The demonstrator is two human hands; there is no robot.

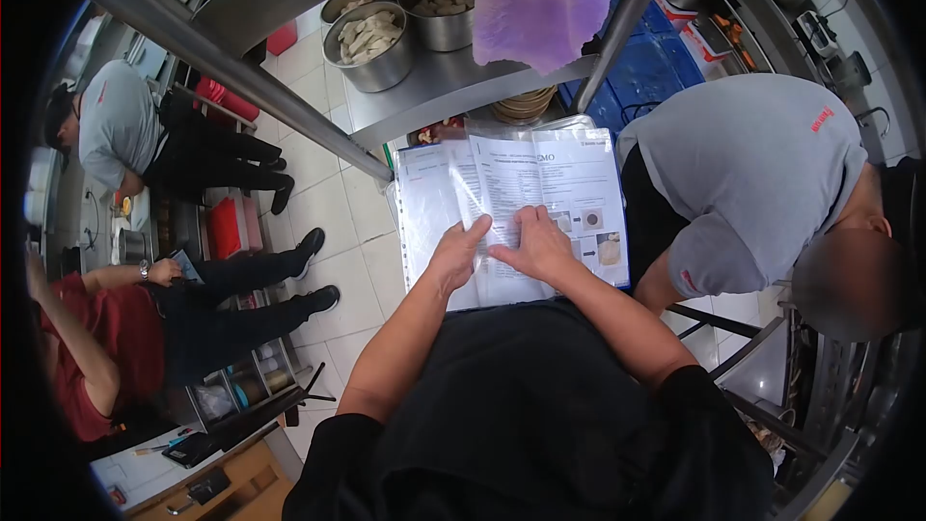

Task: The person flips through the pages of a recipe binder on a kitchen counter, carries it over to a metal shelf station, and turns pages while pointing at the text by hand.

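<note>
An open binder [623, 212] of printed sheets in clear plastic sleeves lies in front of my body. One sleeved page [511, 178] stands partly turned up at the middle. My left hand [459, 257] is closed on this page, thumb on top and the other fingers mostly hidden. Over the same page, my right hand [540, 249] has its fingers curled and its thumb pressed to the plastic. To the right lies a memo sheet [579, 174] with small photos and arrows. Another sleeved sheet [424, 198] lies at the left.
Steel pots [371, 63] with pale pieces of food stand on a metal shelf [386, 121] ahead. A purple towel [542, 0] hangs there. At the right a person in a grey shirt [752, 174] bends down close by. Two people stand at the left counter, one in a red shirt [106, 347].
</note>
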